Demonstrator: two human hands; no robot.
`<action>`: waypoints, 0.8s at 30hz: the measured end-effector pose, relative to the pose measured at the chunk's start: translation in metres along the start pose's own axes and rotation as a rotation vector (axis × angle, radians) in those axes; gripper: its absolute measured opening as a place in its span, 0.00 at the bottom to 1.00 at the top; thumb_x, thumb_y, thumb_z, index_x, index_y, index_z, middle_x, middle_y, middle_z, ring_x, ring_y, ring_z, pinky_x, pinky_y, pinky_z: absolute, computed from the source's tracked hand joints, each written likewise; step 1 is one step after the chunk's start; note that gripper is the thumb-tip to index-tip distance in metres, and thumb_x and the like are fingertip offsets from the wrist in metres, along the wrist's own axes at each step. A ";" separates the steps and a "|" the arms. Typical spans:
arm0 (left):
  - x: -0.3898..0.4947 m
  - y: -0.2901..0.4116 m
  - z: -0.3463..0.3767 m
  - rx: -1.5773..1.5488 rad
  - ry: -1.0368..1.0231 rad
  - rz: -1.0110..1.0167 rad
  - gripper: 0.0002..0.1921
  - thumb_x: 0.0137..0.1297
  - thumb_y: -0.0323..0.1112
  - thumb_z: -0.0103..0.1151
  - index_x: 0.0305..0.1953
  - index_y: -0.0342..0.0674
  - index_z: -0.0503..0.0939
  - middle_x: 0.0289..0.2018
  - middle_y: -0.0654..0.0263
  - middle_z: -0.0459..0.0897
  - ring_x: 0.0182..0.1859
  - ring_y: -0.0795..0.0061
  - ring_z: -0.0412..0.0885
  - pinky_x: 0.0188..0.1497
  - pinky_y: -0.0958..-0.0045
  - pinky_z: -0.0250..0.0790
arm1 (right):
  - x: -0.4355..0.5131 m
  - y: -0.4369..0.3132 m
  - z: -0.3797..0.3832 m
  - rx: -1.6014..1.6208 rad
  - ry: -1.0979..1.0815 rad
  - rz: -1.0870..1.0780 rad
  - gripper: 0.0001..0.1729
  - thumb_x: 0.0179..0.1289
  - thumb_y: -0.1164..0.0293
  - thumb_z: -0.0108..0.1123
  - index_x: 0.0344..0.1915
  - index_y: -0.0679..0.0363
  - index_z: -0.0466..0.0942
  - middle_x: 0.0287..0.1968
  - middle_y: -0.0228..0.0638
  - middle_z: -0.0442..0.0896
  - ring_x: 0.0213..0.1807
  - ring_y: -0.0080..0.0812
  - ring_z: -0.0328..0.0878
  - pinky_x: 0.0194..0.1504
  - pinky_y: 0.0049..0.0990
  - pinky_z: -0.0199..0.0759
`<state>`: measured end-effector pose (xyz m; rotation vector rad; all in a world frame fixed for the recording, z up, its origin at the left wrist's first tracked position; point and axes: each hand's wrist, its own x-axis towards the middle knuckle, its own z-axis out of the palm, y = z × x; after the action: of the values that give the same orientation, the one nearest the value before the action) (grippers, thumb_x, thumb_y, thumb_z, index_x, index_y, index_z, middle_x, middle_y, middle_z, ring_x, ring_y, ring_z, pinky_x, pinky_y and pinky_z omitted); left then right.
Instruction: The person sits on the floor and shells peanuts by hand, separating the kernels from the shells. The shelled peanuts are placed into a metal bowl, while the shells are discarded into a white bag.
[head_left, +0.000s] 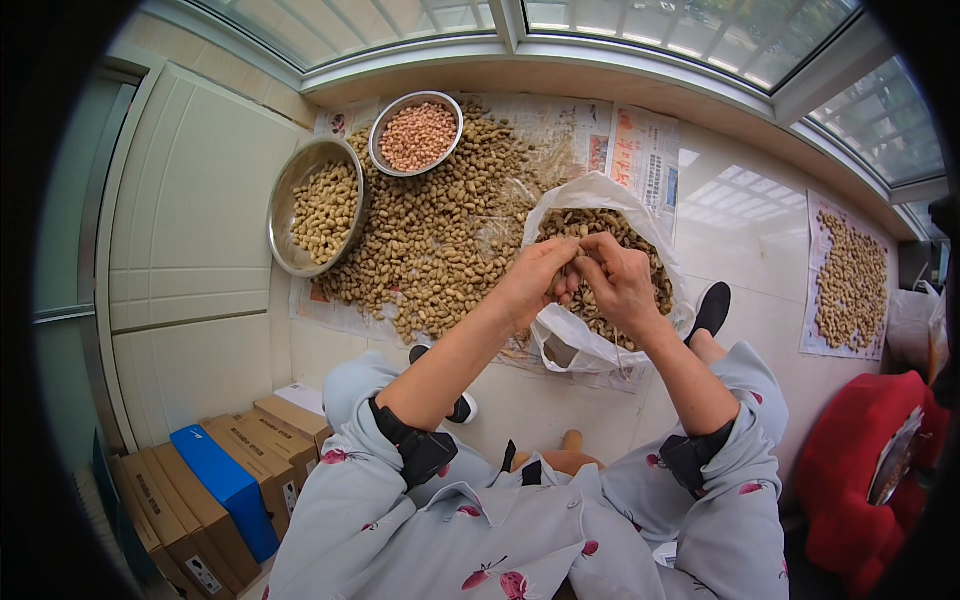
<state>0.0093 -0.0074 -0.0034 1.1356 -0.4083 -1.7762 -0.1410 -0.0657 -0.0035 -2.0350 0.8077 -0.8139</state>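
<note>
My left hand (546, 274) and my right hand (616, 279) meet fingertip to fingertip, pinching what looks like a peanut pod, mostly hidden by the fingers. Below them an open white plastic bag (559, 196) holds many brown peanut shells (651, 289). Left of the bag, a broad heap of unshelled peanuts (450, 232) covers newspaper (645, 154) on the floor. A steel bowl of pink shelled peanuts (376, 155) rests at the heap's far side. A larger steel basin (280, 217), partly filled with peanuts in their shells, stands at its left edge.
Cardboard boxes (172, 502) and a blue box (225, 480) stand at lower left beside a white cabinet door (199, 195). More peanuts (851, 285) lie on paper at right. A red object (844, 450) sits at lower right. Windows (675, 37) line the far side.
</note>
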 end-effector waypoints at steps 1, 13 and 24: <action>-0.001 0.000 0.001 -0.021 -0.002 -0.014 0.17 0.73 0.46 0.44 0.34 0.39 0.75 0.20 0.72 0.74 0.19 0.86 0.68 0.23 0.79 0.65 | 0.000 0.000 0.001 0.032 0.009 0.012 0.05 0.59 0.73 0.58 0.35 0.61 0.74 0.20 0.39 0.78 0.20 0.40 0.77 0.22 0.33 0.66; -0.004 0.002 0.006 -0.160 -0.044 0.064 0.12 0.72 0.42 0.44 0.37 0.40 0.73 0.22 0.71 0.72 0.24 0.84 0.69 0.29 0.78 0.68 | 0.005 -0.008 0.001 0.893 -0.020 0.427 0.06 0.67 0.74 0.52 0.39 0.67 0.73 0.24 0.29 0.79 0.24 0.16 0.74 0.23 0.16 0.63; -0.004 -0.004 0.013 0.597 0.088 0.546 0.08 0.68 0.33 0.53 0.42 0.35 0.73 0.28 0.66 0.78 0.27 0.80 0.76 0.30 0.78 0.69 | 0.003 0.002 -0.002 1.293 0.008 0.631 0.11 0.70 0.68 0.50 0.45 0.63 0.74 0.22 0.21 0.68 0.15 0.10 0.52 0.17 0.12 0.46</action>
<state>-0.0027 -0.0051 0.0023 1.3330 -1.1288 -1.1416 -0.1412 -0.0700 -0.0036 -0.5820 0.5929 -0.6696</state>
